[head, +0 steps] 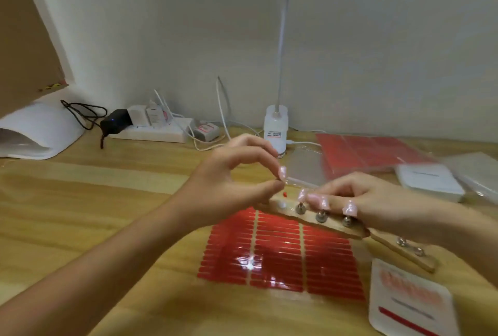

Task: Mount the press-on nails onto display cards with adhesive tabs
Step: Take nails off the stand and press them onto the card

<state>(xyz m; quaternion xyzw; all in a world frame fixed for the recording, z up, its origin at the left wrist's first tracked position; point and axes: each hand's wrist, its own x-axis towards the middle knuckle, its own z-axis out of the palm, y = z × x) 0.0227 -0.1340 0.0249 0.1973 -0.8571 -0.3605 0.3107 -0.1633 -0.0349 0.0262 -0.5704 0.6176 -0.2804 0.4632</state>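
My left hand (237, 174) pinches a pale pink press-on nail (283, 173) between thumb and forefinger, just above the left end of a wooden holder bar (310, 218) with metal studs. Several pink nails (319, 199) stand on the studs. My right hand (377, 202) grips the bar from the right, fingers curled over its back edge. A tiny red tab (285, 195) shows near the left thumb tip. A sheet of red adhesive tabs (280, 252) lies flat on the wooden table below the bar.
A second wooden bar (404, 252) lies at the right with a white card pack (409, 300) in front of it. More red tab sheets (369, 152), clear bags and a white box (428, 182) sit back right. A lamp base (275, 126), power strip (151, 130) and white nail dryer (35, 133) line the back.
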